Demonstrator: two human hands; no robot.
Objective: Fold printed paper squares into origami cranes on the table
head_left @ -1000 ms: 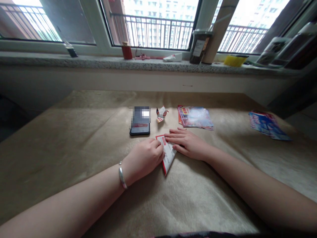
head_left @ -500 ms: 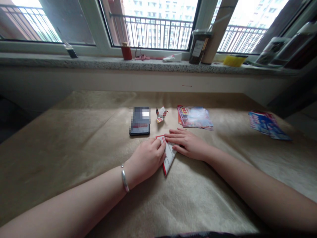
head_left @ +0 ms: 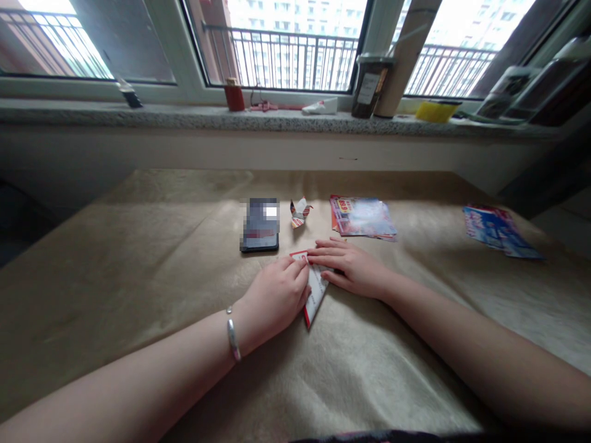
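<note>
A white paper with red edges [head_left: 316, 295], folded to a narrow point toward me, lies on the table between my hands. My left hand [head_left: 281, 286], a silver bangle on its wrist, is closed with curled fingers on the paper's left side; its fingertips are partly hidden. Across the paper's upper right part lies my right hand [head_left: 353, 267], open, with fingers stretched out flat. Just beyond the hands stands a small folded paper crane [head_left: 301, 213]. A phone [head_left: 262, 227], partly pixelated, is to the left of the crane.
Printed colourful sheets [head_left: 364, 216] are stacked right of the crane, and more blue and red sheets [head_left: 501, 231] lie far right. A tan cloth [head_left: 138, 264] covers the table. Behind it, a stone windowsill [head_left: 184, 117] carries a red container [head_left: 234, 97], a dark jar [head_left: 368, 86] and yellow tape [head_left: 436, 111].
My left fingers have shifted very slightly on the folded paper. My right hand, the crane, the phone and the sheets stay where they were.
</note>
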